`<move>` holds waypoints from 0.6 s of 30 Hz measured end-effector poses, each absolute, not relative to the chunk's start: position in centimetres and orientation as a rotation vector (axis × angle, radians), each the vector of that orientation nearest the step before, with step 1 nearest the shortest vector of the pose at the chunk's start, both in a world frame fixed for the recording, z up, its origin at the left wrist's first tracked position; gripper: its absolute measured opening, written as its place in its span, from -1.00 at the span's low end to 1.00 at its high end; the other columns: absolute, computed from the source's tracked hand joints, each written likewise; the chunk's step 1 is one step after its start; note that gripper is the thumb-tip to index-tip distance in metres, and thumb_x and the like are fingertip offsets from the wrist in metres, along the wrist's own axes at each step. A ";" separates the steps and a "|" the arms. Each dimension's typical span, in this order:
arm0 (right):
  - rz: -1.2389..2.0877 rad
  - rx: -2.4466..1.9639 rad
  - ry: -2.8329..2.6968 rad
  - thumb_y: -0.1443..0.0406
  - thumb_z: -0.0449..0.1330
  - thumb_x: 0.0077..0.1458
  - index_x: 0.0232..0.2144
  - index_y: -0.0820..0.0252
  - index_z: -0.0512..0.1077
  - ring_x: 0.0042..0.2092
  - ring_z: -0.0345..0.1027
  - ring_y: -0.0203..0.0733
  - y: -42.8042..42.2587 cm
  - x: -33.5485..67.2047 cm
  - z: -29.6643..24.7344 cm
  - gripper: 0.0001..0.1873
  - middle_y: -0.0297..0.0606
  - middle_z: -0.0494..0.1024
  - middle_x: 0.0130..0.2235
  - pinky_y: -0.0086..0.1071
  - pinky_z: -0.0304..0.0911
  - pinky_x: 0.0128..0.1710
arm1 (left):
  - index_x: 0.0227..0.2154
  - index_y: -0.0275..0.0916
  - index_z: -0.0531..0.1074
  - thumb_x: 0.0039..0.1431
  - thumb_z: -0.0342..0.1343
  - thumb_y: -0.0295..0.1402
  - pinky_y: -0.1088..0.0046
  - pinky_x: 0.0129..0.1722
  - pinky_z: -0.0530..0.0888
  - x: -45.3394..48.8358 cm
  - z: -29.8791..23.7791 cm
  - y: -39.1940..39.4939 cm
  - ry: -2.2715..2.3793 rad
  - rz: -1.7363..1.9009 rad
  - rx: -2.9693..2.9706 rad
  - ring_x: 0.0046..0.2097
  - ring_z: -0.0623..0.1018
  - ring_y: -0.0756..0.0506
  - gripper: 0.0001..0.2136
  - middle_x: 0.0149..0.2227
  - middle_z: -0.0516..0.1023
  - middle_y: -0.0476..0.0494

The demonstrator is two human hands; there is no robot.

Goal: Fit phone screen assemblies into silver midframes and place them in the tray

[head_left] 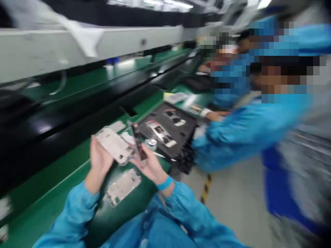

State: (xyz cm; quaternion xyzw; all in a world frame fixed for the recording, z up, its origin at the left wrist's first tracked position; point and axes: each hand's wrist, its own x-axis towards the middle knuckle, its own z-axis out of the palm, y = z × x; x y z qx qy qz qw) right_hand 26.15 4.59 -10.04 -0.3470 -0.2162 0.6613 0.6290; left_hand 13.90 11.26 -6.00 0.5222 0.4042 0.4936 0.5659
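My left hand [100,155] is closed on a pale phone frame [113,144], held tilted above the green bench. In my right hand [151,163], with a blue band at its wrist, is a dark slim object [138,139]; blur hides whether it is a tool or a phone part. The right fingers come close to the frame's near end, and I cannot tell if they touch it. A second pale phone frame [124,186] lies on the bench below my hands. Behind the held frame another pale flat part [117,126] is partly hidden. A small round silvery container [150,144] stands just beyond my right hand.
To the right, a dark tray [184,137] holds several white and black parts. A co-worker's blue sleeve [230,134] reaches in beside it. Along the left runs a long dark strip [51,134], with a pale beam [116,44] above. The picture is blurred.
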 end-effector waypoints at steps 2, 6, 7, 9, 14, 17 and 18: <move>1.535 -0.765 -0.356 -0.02 0.43 0.17 -0.20 0.02 0.61 0.14 0.63 0.01 4.9 26.1 -11.0 -0.69 -0.26 0.75 0.02 -0.11 0.64 0.01 | 0.20 -0.27 0.50 0.43 -0.21 0.33 -0.10 0.21 0.55 10.4 -6.7 10.8 0.917 1.298 0.929 0.22 0.60 -0.37 -0.22 0.20 0.58 -0.43; 1.505 -0.796 -0.331 -0.05 0.39 0.22 -0.12 -0.05 0.62 0.30 0.51 0.07 4.7 25.4 -11.8 -0.68 -0.24 0.69 0.17 0.00 0.64 0.08 | 0.12 -0.26 0.56 0.27 -0.17 0.47 -0.08 0.30 0.48 8.8 -7.0 9.9 0.696 1.437 0.498 0.37 0.48 -0.43 -0.12 0.28 0.54 -0.42; 1.494 -0.821 -0.330 -0.05 0.39 0.23 -0.14 -0.04 0.62 0.31 0.51 0.07 4.9 25.4 -11.9 -0.69 -0.24 0.69 0.17 -0.01 0.64 0.08 | 0.11 -0.24 0.57 0.25 -0.17 0.49 -0.08 0.31 0.47 8.6 -6.9 9.4 0.687 1.452 0.467 0.40 0.44 -0.43 -0.10 0.32 0.52 -0.41; 1.482 -0.859 -0.303 -0.02 0.38 0.26 -0.17 -0.02 0.62 0.28 0.54 0.05 5.8 25.4 -11.7 -0.73 -0.21 0.71 0.14 -0.05 0.65 0.07 | 0.12 -0.23 0.58 0.22 -0.20 0.52 -0.10 0.35 0.45 8.1 -6.6 8.2 0.677 1.426 0.437 0.46 0.36 -0.44 -0.06 0.39 0.45 -0.39; 1.516 -0.828 -0.214 0.12 0.29 0.38 -0.19 0.07 0.61 0.10 0.67 0.00 9.2 25.7 -10.0 -0.81 -0.19 0.75 0.03 -0.14 0.66 0.03 | 0.20 0.00 0.55 0.23 -0.21 0.52 -0.29 0.32 0.44 5.2 -6.9 3.9 0.678 1.295 0.377 0.51 0.28 -0.46 -0.14 0.47 0.37 -0.21; 1.540 -0.794 -0.242 0.16 0.28 0.39 -0.14 0.12 0.61 0.00 0.71 -0.02 10.8 25.4 -8.7 -0.81 -0.20 0.76 -0.03 -0.19 0.68 -0.10 | 0.07 0.17 0.62 0.34 -0.11 0.38 -0.37 0.25 0.46 3.5 -8.6 1.6 0.618 1.233 0.272 0.49 0.33 -0.43 -0.39 0.39 0.49 -0.05; 1.556 -0.792 -0.258 0.16 0.28 0.39 -0.13 0.14 0.62 -0.03 0.72 -0.02 11.2 25.2 -8.4 -0.80 -0.19 0.76 -0.06 -0.22 0.67 -0.16 | 0.02 0.18 0.65 0.38 -0.10 0.32 -0.36 0.25 0.47 3.1 -9.3 1.0 0.570 1.199 0.251 0.49 0.34 -0.41 -0.45 0.35 0.54 -0.01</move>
